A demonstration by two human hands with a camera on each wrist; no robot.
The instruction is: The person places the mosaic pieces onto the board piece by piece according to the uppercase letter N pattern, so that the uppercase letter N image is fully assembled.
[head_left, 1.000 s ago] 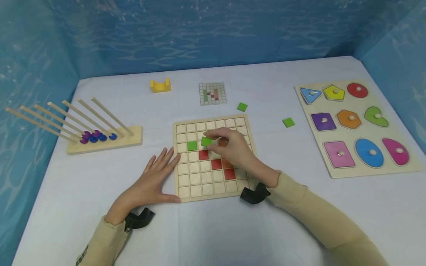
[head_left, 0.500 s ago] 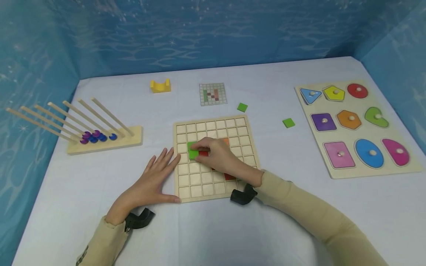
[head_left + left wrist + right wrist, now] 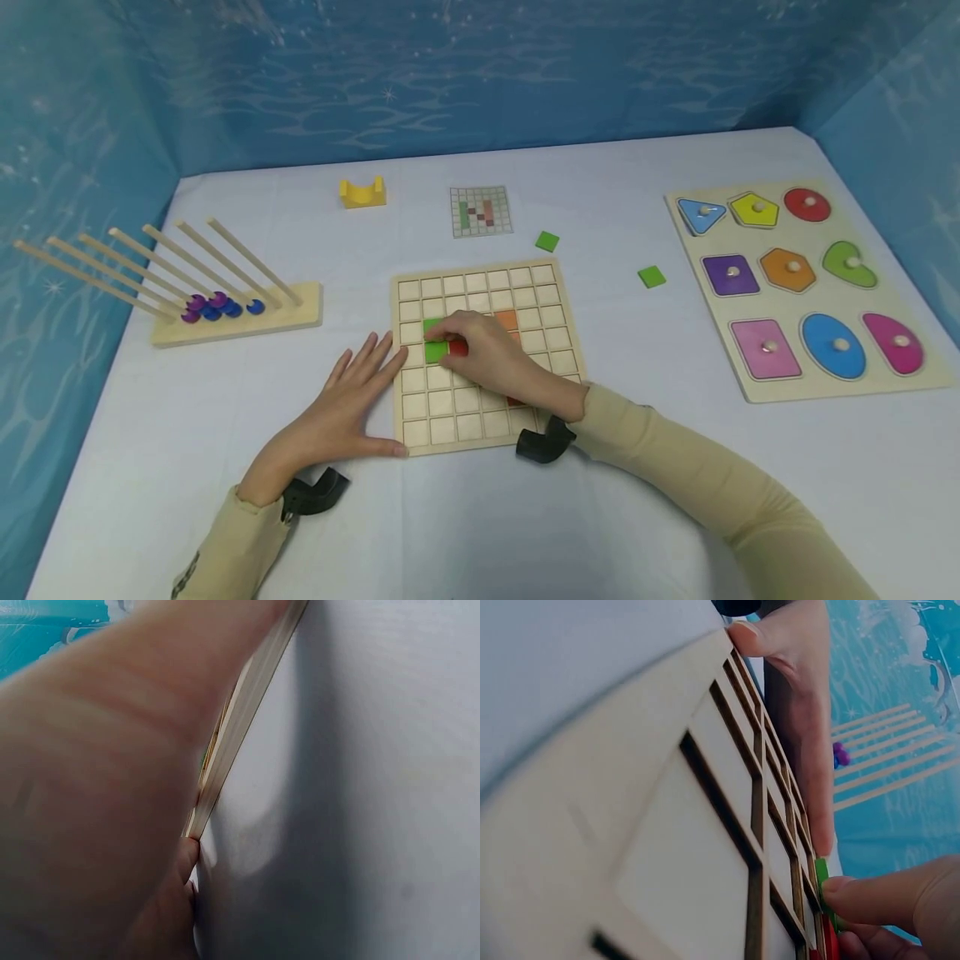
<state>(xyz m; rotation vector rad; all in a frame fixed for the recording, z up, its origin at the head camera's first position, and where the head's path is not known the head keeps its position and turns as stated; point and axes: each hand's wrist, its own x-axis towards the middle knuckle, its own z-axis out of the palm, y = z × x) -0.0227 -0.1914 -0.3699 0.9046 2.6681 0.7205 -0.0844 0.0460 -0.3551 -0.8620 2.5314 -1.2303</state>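
Note:
A wooden grid board [image 3: 441, 403] lies on the table, with colored square tiles in its cells. My right hand [image 3: 483, 354] reaches over it and pinches a green tile [image 3: 435, 353] between thumb and fingers, low at a left-side cell. Just above sits another green tile [image 3: 431, 326], partly under the fingertips. A red tile [image 3: 458, 347] shows beneath the hand and an orange tile [image 3: 506, 320] lies beyond it; other tiles are mostly covered. My left hand [image 3: 352, 412] rests with spread fingers against the board's left edge. The right wrist view shows the pinched green tile [image 3: 823, 883] edge-on.
Two loose green tiles [image 3: 547, 241] lie beyond the board to the right. A small pattern card [image 3: 481, 212] is behind it. A pegged bead rack [image 3: 292, 312] stands left, a knobbed shape puzzle [image 3: 738, 308] right, and a yellow block [image 3: 362, 195] at the back.
My right hand has carried the green tile left and toward me, down to the cell below the other green tile. In the last half second it barely moves. The left hand stays put.

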